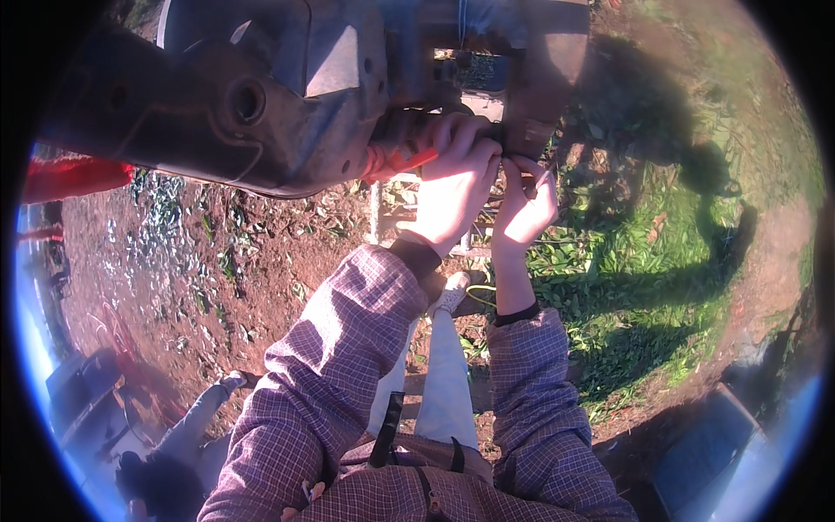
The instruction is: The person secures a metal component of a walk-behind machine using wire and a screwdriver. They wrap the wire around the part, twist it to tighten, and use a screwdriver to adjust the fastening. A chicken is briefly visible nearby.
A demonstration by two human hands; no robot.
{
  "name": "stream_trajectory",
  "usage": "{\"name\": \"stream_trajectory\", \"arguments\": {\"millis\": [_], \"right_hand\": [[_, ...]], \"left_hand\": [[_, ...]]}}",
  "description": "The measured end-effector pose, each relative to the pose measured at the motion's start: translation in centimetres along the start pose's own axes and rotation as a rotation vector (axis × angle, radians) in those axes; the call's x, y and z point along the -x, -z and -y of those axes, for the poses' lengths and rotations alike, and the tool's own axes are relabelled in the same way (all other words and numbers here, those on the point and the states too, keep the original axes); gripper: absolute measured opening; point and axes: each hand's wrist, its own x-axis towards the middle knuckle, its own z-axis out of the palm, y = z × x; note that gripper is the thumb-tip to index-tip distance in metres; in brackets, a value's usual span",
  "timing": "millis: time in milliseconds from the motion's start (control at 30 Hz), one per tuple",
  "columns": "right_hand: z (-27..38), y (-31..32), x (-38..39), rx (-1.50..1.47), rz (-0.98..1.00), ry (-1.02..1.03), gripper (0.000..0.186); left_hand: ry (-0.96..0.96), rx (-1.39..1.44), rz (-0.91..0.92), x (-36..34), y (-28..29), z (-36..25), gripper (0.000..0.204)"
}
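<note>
A: Where do we place the hands?
B: We log the left hand point(457, 178) up at the dark metal machine point(300, 130), its fingers curled, right by a red piece point(413, 161); we cannot tell whether they grip it.
A: And the right hand point(526, 213)?
B: Near the left, with thumb and fingers bent toward each other by a brown metal bar point(532, 109). We cannot make out anything between them.
A: Machine position?
B: We have it across the upper view, over leaf-strewn ground point(235, 270).
</note>
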Motion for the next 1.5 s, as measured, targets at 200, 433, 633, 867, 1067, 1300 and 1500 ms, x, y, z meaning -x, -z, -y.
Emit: {"name": "stream_trajectory", "arguments": {"millis": [200,433,633,867,1067,1300,1500], "right_hand": [[0.1,-0.2,0.1,-0.126,0.003,-0.064,0.01],[-0.4,0.2,-0.1,-0.049,-0.002,-0.024,0.012],[0.4,-1.0,0.5,0.022,-0.102,-0.061,0.008],[0.4,-2.0,1.1,-0.464,-0.186,-0.329,0.007],[1.0,-1.6,1.3,-0.571,-0.207,-0.579,0.008],[1.0,-1.2,1.5,-0.503,-0.18,-0.581,0.009],[2.2,-1.4,1.5,-0.277,-0.153,-0.523,0.017]], "left_hand": [[-0.01,0.009,-0.012,0.1,-0.1,0.2,0.01],[-0.016,0.0,-0.002,0.3,-0.4,0.1,0.012],[-0.025,-0.008,0.012,0.4,-0.5,0.3,0.013],[0.001,-0.019,0.042,0.5,-0.4,0.2,0.013],[0.02,-0.035,0.078,0.6,-0.1,-0.3,0.012],[-0.024,-0.065,0.08,0.4,0.1,0.0,0.012],[-0.014,-0.075,0.118,0.3,0.3,-0.2,0.014]]}}
